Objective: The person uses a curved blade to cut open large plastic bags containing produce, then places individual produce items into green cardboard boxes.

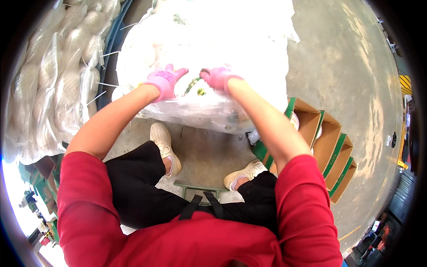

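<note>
In front of me is a large pile wrapped in clear plastic film [200, 111], its top washed out by glare. My left hand [164, 81], in a pink glove with printing on it, rests on the pile with thumb and fingers apart. Opposite it, my right hand [218, 78], also pink-gloved and slightly blurred, has its fingertips bent inward beside a dark spot; whether they grip anything is unclear. Between the hands lie a narrow green strip [192, 84] and a small round green-and-yellow patch [201, 91], too overexposed to identify.
Long clear plastic bags [68, 73] of round pale goods in netting lie at left, with thin white ties sticking out. Several nested cardboard boxes with green edges [320, 140] stand by my right arm. A green metal stool frame [200, 188] shows between my legs on the concrete floor [333, 66].
</note>
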Demonstrator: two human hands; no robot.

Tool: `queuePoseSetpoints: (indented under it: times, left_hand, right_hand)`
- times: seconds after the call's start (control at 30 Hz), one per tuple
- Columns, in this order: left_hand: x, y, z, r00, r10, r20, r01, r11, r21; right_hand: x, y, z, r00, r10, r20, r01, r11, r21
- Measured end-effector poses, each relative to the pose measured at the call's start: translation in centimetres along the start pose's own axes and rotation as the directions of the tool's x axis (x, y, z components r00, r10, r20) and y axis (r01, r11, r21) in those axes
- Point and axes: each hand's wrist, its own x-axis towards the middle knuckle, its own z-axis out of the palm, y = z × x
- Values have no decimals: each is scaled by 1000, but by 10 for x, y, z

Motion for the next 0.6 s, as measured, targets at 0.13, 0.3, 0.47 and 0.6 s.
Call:
queuePoseSetpoints:
  times: [0.13,0.3,0.47,0.6]
  left_hand:
    - [-3,-2,-4,999,31,-14,-30,999,41]
    - [47,-39,-1,996,89,14,-75,906,-417]
    - [80,-61,18,978,175,-110,-206,803,-560]
    - [14,-18,7,952,39,-304,-141,937,-319]
  right_hand:
    - [-59,-38,30,995,-93,-17,89,980,-176]
    - [-20,-28,11,995,28,91,-33,998,54]
    - [9,0,1,982,92,162,-131,960,248]
    - [-38,-35,32,995,94,32,-90,988,-123]
